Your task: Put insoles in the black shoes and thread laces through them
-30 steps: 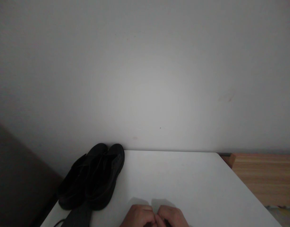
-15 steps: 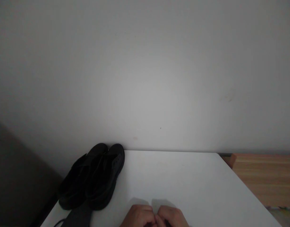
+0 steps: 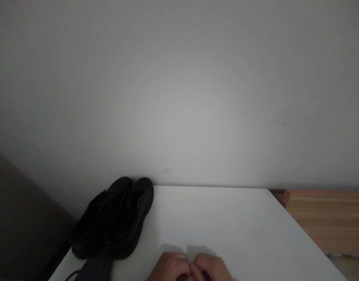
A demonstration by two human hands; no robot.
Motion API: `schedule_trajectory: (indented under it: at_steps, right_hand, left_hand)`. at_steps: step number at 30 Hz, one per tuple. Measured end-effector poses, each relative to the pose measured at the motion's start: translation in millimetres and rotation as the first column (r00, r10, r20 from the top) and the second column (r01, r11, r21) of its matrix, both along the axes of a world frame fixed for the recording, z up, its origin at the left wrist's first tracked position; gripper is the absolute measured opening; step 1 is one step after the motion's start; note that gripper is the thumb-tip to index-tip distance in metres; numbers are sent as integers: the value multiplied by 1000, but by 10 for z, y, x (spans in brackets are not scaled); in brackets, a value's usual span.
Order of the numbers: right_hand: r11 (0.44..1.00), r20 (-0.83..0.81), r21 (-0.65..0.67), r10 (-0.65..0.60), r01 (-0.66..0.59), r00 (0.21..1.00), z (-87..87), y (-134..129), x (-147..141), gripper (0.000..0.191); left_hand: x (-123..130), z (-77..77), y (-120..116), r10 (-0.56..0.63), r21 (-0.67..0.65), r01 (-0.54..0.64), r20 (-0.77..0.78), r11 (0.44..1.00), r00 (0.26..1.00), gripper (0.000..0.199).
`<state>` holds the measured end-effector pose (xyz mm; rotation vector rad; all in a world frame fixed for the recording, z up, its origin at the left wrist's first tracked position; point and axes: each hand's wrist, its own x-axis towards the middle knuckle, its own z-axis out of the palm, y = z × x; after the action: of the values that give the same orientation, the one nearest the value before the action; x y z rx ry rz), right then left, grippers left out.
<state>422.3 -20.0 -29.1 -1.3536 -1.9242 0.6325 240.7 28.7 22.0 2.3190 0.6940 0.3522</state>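
Note:
At the bottom edge of the head view, my left hand [image 3: 171, 267] and my right hand [image 3: 211, 267] meet over the white table [image 3: 238, 222]. Both have their fingers curled, with the fingertips pressed together between them. Whether anything small is held there is hidden. To the left of my hands, a pair of black shoes stands side by side, the left shoe [image 3: 91, 226] and the right shoe [image 3: 128, 226], toes of neither clearly made out. Neither hand touches them.
A dark grey flat item [image 3: 96, 269] and a thin black cord [image 3: 71, 274] lie below the shoes. Behind the table rises a pale wall [image 3: 182, 97]. A wooden surface [image 3: 328, 222] is beyond the table's right edge.

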Motion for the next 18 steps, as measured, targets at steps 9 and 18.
schedule_trajectory:
  at_steps: [9,18]
  right_hand:
    - [1000,-102,5,-25,25,994,270,-6,134,51]
    - [942,-323,-63,-332,330,886,743,-110,332,45]
  left_hand:
    - [-201,337,-50,32,178,2,-187,984,982,4]
    - [-1017,1317,361,591,442,-419,-395,793,703,46]
